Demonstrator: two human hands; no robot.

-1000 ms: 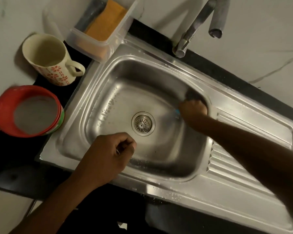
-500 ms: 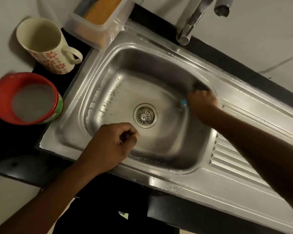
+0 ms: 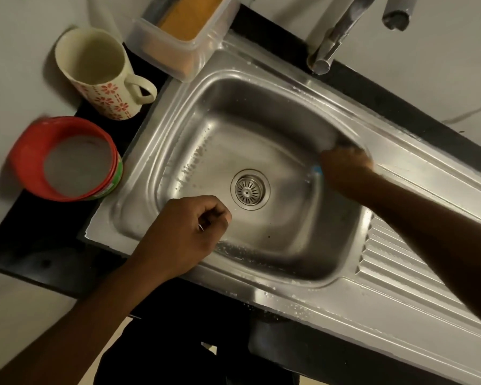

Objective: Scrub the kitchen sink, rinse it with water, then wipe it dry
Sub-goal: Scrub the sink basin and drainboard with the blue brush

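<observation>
Right hand (image 3: 345,166) has edged a little farther from the drain strainer (image 3: 250,189) toward the basin's right wall; left hand (image 3: 184,234) sits much as it did. Right hand is closed round a scrubber (image 3: 317,170), pressed where the floor of the sink (image 3: 261,126) meets its far right corner; only a blue edge and a dark bit of the scrubber show past the fingers. Left hand is clenched in a loose fist, knuckles over the near rim of the sink; a small pale glint between its fingers, too small to tell what. Droplets and pale specks lie on the basin floor left of the strainer and along the near rim; ribbed drainboard (image 3: 395,262) runs off to the right under the forearm. Tap (image 3: 326,51) stands beyond the far rim. On the black counter (image 3: 39,245), left of the sink: flowered mug (image 3: 95,76) upright, red tub (image 3: 25,162) just nearer, clear plastic box (image 3: 178,54) with something orange inside at the far corner.
</observation>
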